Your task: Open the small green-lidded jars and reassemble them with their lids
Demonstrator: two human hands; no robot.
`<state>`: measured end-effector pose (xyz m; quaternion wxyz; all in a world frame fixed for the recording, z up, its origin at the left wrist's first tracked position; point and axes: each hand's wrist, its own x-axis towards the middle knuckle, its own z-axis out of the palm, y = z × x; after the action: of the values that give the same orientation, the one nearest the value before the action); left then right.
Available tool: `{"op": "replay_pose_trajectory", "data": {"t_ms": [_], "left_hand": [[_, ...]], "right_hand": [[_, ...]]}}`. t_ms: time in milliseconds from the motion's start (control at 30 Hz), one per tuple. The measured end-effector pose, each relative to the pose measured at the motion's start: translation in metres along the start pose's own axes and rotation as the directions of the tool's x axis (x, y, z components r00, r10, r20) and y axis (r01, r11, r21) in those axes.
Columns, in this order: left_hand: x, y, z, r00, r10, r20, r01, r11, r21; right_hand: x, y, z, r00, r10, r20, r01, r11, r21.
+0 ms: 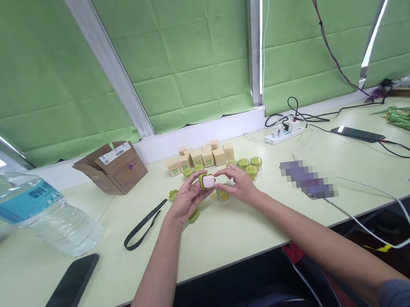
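My left hand (186, 199) is closed around a small white rounded case (209, 181), shaped like an earbud case, sitting in a green cover. The thumb and fingertips of my right hand (242, 185) pinch the case at its right edge. Below my left fingers lies a loose green piece (194, 217), and another green piece (173, 195) shows just left of that hand. Under my right fingers stands a small clear container (223, 194) with a green top, partly hidden. Several similar green-lidded containers (251, 171) are grouped behind my right hand.
Several small cardboard boxes (207, 158) stand behind the hands. To the left are an opened carton (117, 170), a black strap (139, 230), a large water bottle (43, 208) and a dark phone (63, 295). A power strip (284, 135), cables and a charging phone (358, 134) lie right.
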<state>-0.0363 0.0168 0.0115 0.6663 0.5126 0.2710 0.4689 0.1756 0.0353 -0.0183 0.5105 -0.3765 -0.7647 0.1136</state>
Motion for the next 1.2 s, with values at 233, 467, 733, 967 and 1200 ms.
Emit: {"op": "replay_pose_trajectory", "data": {"t_ms": [233, 467, 733, 967, 1200], "left_hand": [[0.0, 0.0, 0.0, 1.0, -0.021, 0.022, 0.021, 1.0, 0.0], [0.0, -0.001, 0.0, 1.0, 0.006, -0.011, -0.006, 0.999, 0.041], [0.005, -0.007, -0.005, 0.998, 0.052, -0.028, -0.05, 0.998, 0.046], [0.006, -0.008, -0.006, 0.998, 0.064, -0.023, -0.065, 0.997, -0.049], [0.005, -0.004, -0.009, 0.998, 0.06, 0.028, -0.055, 0.985, -0.161]], "right_hand": [[0.0, -0.001, -0.001, 1.0, 0.009, -0.003, -0.009, 1.0, 0.019], [0.0, -0.004, -0.001, 0.998, 0.065, 0.015, -0.065, 0.998, 0.023], [-0.002, -0.004, 0.003, 0.999, -0.024, -0.034, 0.026, 0.998, 0.065], [-0.008, -0.014, 0.009, 0.937, -0.349, -0.003, 0.349, 0.936, 0.051], [-0.003, -0.002, 0.004, 0.968, -0.184, -0.169, 0.193, 0.98, 0.04]]}}
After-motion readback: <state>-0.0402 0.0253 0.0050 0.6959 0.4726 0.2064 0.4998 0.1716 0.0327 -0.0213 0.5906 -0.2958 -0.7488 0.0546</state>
